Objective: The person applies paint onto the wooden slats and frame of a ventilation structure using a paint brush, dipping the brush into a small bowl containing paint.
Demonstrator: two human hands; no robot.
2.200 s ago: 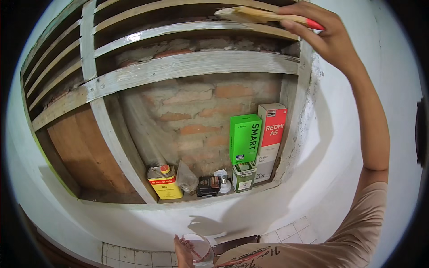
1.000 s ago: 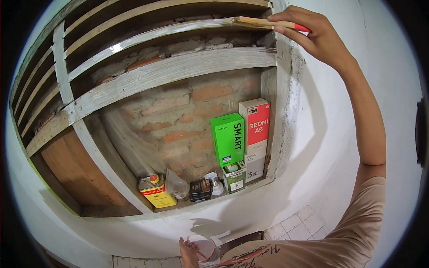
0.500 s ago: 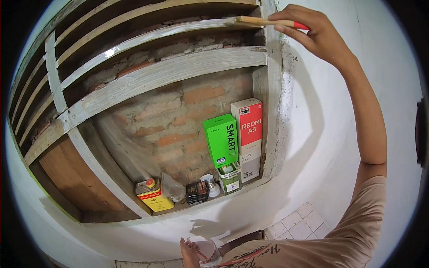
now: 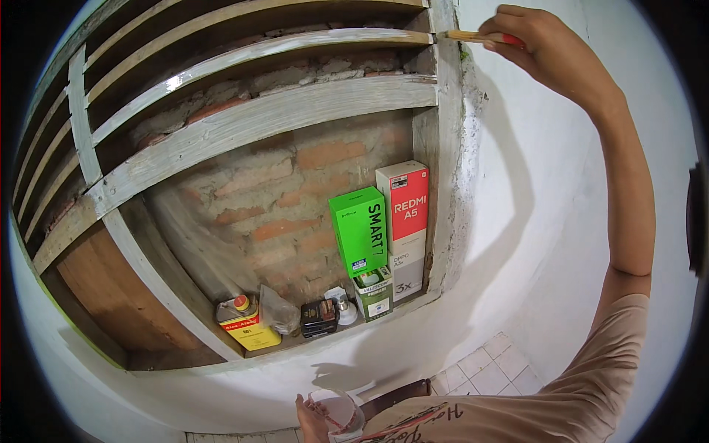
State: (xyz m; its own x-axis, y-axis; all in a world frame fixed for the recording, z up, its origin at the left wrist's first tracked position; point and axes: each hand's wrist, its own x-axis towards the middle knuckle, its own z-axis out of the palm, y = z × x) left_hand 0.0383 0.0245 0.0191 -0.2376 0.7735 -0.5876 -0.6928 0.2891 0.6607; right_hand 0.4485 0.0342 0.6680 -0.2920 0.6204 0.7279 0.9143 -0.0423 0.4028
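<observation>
My right hand (image 4: 543, 55), raised at the upper right, pinches a paintbrush (image 4: 467, 35) with a wooden handle and a red end. The brush's bristles lie at the right end of a wooden slat (image 4: 295, 48), by the upright frame post (image 4: 448, 118). White paint coats the slat's left and middle, with a wet shine; its right end shows browner wood. Low in the view, my left hand (image 4: 314, 424) is wrapped round the side of a clear plastic tub (image 4: 341, 407) with whitish contents. The tub's lower part is hidden.
On the ledge below stand a yellow and red can (image 4: 251, 334), a crumpled plastic bag (image 4: 279, 311), a black box (image 4: 319, 317), a light bulb (image 4: 346, 311), a green box (image 4: 360, 232) and a tall red and white box (image 4: 405, 203). Bare brick (image 4: 288, 229) backs the recess.
My right hand has carried the brush rightward, off the slat's painted stretch to its end at the post. The view has shifted slightly. My left hand still holds the tub.
</observation>
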